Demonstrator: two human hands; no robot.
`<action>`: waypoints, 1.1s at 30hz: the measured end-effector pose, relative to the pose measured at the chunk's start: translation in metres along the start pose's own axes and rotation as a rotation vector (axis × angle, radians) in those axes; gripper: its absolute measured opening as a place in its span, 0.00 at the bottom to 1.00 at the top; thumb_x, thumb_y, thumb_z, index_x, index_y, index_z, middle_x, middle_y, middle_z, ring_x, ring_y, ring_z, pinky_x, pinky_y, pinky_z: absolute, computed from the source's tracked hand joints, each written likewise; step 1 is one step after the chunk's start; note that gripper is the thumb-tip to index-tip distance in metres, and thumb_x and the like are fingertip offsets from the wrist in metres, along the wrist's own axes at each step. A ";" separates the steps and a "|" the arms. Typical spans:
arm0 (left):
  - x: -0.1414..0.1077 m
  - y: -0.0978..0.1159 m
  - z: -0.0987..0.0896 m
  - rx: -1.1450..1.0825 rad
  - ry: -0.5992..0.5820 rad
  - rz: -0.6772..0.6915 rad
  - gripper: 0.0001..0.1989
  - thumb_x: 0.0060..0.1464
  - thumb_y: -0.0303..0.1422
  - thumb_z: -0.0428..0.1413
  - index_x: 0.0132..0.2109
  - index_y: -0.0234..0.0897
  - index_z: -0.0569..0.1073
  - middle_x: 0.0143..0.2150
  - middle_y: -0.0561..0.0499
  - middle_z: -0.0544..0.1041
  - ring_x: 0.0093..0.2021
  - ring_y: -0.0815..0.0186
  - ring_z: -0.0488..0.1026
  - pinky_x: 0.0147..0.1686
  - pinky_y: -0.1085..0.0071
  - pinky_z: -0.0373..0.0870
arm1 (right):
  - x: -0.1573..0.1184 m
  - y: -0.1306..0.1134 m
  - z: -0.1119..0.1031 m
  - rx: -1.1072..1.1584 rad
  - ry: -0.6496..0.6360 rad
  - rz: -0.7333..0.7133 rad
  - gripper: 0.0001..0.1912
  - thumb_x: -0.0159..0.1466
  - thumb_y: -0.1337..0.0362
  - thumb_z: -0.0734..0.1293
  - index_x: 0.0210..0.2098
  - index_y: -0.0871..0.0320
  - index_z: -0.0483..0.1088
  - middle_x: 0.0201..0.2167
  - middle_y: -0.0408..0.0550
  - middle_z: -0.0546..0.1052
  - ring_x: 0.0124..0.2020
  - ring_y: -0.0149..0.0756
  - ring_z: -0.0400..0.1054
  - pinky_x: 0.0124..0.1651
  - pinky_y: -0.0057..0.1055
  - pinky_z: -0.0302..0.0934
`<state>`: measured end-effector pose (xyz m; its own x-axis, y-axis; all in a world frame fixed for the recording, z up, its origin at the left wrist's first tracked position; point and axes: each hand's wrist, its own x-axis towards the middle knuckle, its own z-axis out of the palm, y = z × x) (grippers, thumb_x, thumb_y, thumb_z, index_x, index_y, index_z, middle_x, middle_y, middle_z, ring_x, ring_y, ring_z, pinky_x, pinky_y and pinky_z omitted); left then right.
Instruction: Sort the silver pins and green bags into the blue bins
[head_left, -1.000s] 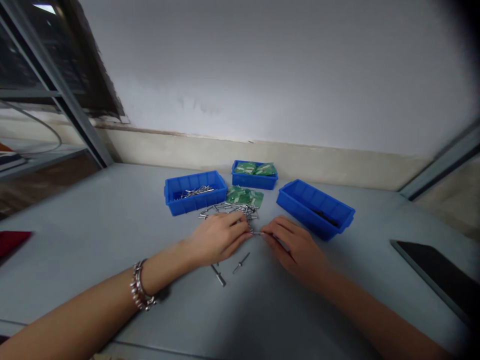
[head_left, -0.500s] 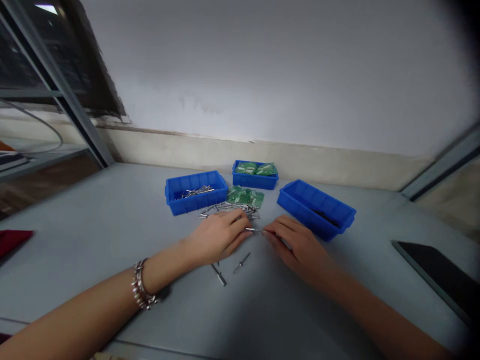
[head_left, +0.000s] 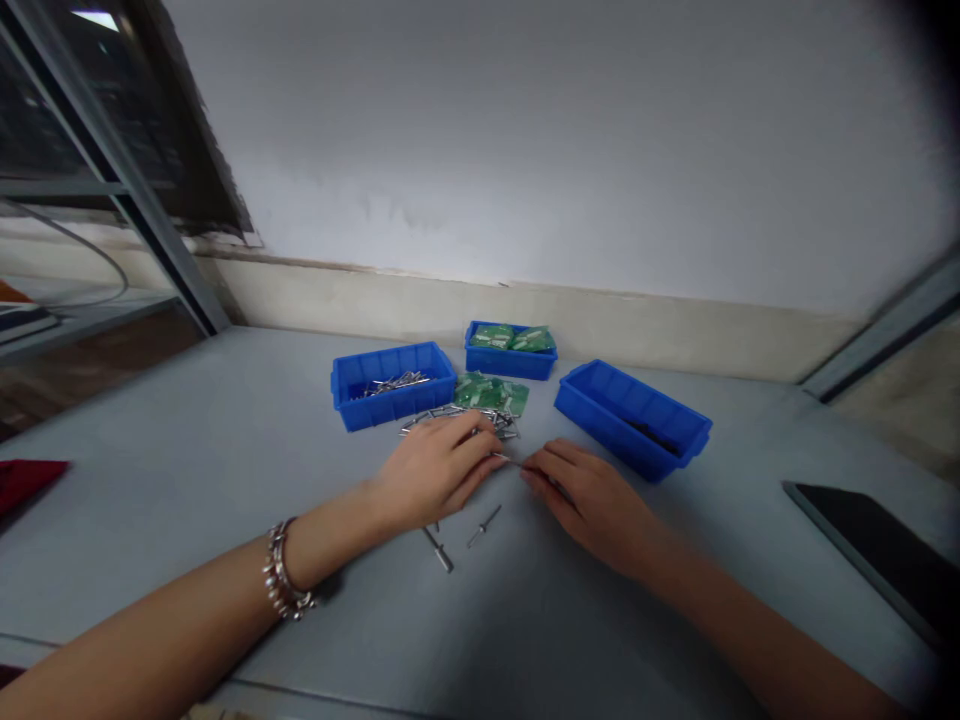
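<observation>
My left hand pinches a thin metal blind rivet between thumb and fingers. The fingertips of my right hand are closed at the other end of the same rivet, so it bridges the small gap between both hands. A pile of silver rivets lies just behind my left hand, partly hidden by it. In front, a loose rivet and a thicker rivet rest on the table; a further tip shows beneath my left hand.
A blue bin with rivets stands left, a blue bin with green packets behind, and a blue bin with dark small parts right. A green packet lies by the pile. At right is a dark flat device.
My right hand has shifted slightly left toward my left hand, and the visible stretch of the rivet has shortened and tilted. The bins and loose rivets stay put.
</observation>
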<state>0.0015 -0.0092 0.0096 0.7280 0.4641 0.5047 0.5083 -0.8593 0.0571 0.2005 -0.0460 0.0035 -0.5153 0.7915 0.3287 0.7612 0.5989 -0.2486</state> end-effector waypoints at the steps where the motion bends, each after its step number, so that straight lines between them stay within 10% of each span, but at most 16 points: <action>1: 0.000 0.000 0.000 0.001 0.002 -0.001 0.14 0.60 0.34 0.40 0.39 0.33 0.68 0.37 0.46 0.69 0.36 0.65 0.67 0.33 0.68 0.67 | 0.000 0.000 0.000 -0.004 -0.025 -0.002 0.10 0.63 0.69 0.56 0.35 0.61 0.68 0.30 0.49 0.70 0.33 0.36 0.64 0.37 0.33 0.60; 27: -0.002 0.001 0.004 -0.198 0.007 -0.111 0.12 0.60 0.33 0.42 0.36 0.32 0.67 0.36 0.47 0.68 0.35 0.67 0.66 0.36 0.69 0.67 | 0.000 -0.001 -0.007 0.082 0.096 -0.075 0.11 0.65 0.66 0.54 0.33 0.60 0.66 0.29 0.48 0.69 0.33 0.35 0.63 0.37 0.32 0.59; 33: -0.001 0.002 0.003 -0.148 0.017 -0.052 0.14 0.60 0.33 0.41 0.36 0.32 0.68 0.35 0.46 0.68 0.35 0.67 0.67 0.34 0.70 0.67 | 0.000 -0.002 -0.003 0.016 -0.037 -0.038 0.10 0.64 0.68 0.56 0.33 0.59 0.68 0.30 0.48 0.70 0.33 0.36 0.64 0.37 0.33 0.60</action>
<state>0.0030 -0.0103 0.0071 0.6938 0.5061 0.5123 0.4706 -0.8572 0.2094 0.1998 -0.0476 0.0071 -0.5584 0.7719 0.3040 0.7344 0.6304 -0.2515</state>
